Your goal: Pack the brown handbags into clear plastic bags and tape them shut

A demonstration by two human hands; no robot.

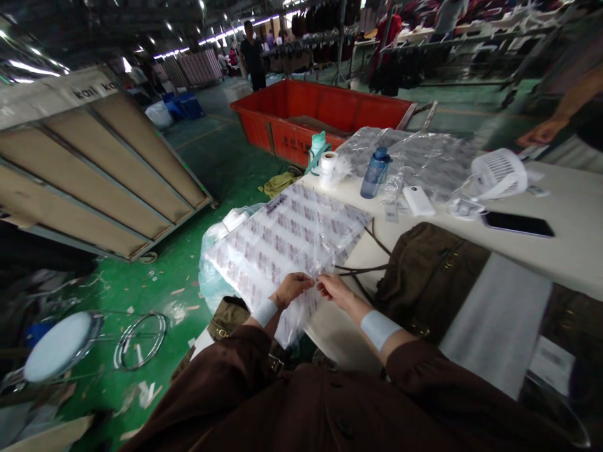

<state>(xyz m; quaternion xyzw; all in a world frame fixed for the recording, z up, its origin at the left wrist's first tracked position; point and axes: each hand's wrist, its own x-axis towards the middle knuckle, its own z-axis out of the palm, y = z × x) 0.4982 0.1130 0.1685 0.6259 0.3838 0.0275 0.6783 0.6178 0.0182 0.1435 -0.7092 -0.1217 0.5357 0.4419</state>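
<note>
Though cluttered, table [565, 188] near hands [335, 290] (green floor [186, 248])

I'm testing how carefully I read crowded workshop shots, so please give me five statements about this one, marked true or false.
1. The left hand and right hand are close together at the printed plastic. True.
2. In the picture, the blue bottle stands right of the white roll. True.
3. The dark phone lies farther from the wearer than the white fan. False: the phone lies nearer.
4. The floor is red. False: it is green; the large tub is red.
5. Both wrists are bare. False: each wears a pale band.
</note>
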